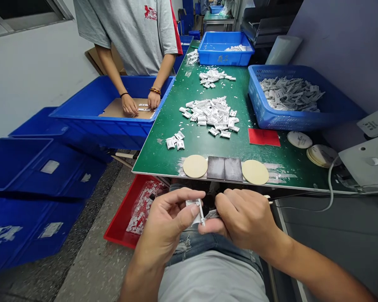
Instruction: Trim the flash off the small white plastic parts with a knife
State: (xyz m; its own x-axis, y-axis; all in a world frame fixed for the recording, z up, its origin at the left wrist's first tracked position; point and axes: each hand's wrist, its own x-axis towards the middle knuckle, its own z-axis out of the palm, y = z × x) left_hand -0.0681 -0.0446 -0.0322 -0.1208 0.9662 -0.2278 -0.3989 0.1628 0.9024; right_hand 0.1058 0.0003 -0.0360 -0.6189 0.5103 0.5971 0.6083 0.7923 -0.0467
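Observation:
My left hand (168, 220) and my right hand (242, 218) meet below the front edge of the green table (164, 138), over my lap. Both pinch a small white plastic part (197, 208) between thumb and fingers; the left holds the bigger piece, the right a thin piece at its side. A heap of the same white parts (212, 113) lies in the middle of the table, with a few loose ones (175, 141) nearer the left edge.
Two tan discs (195, 166) and dark pads (224, 168) sit at the table's front edge. A blue basket of parts (290, 97) stands right, a red bin (129, 214) on the floor left. Another person's hands (140, 103) rest in a large blue crate.

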